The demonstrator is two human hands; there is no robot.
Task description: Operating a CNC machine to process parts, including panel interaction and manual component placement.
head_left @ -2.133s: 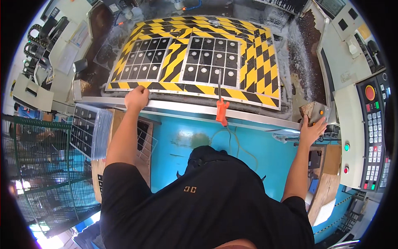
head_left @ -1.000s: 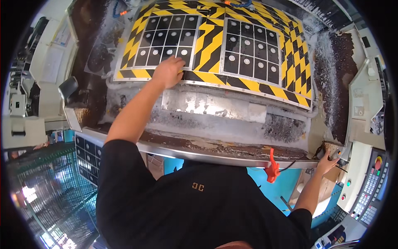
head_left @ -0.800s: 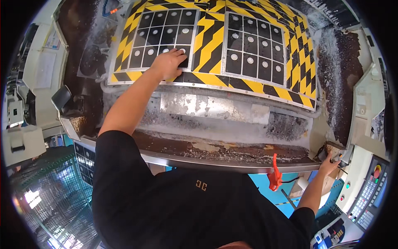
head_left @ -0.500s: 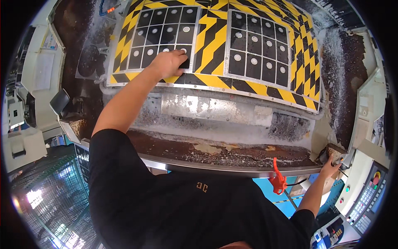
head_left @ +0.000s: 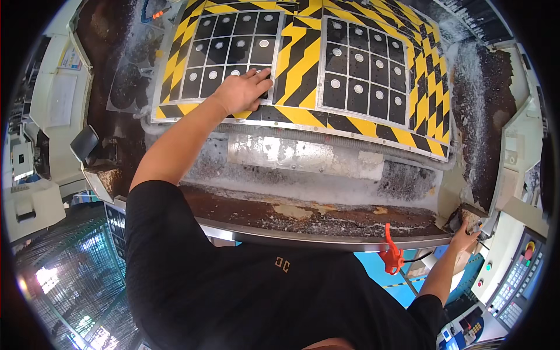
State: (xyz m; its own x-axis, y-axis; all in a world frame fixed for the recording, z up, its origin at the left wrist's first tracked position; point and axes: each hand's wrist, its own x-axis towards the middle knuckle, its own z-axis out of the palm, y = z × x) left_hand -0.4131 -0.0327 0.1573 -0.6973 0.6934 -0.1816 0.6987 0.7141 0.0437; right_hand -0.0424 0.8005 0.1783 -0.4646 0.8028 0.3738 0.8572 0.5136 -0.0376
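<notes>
Having leaned further in, my left hand [head_left: 242,90] now presses flat, fingers spread, on the black gridded panel [head_left: 227,55] upper left, while my right hand [head_left: 466,239] grips the machine's edge [head_left: 326,236] lower right.

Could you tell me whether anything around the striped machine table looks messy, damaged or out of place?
Yes. Pale metal chips lie heaped in the trough below the striped table, and the front ledge looks rusty, with flaking patches. The left hand rests flat on the left grid plate, which sits square.
</notes>
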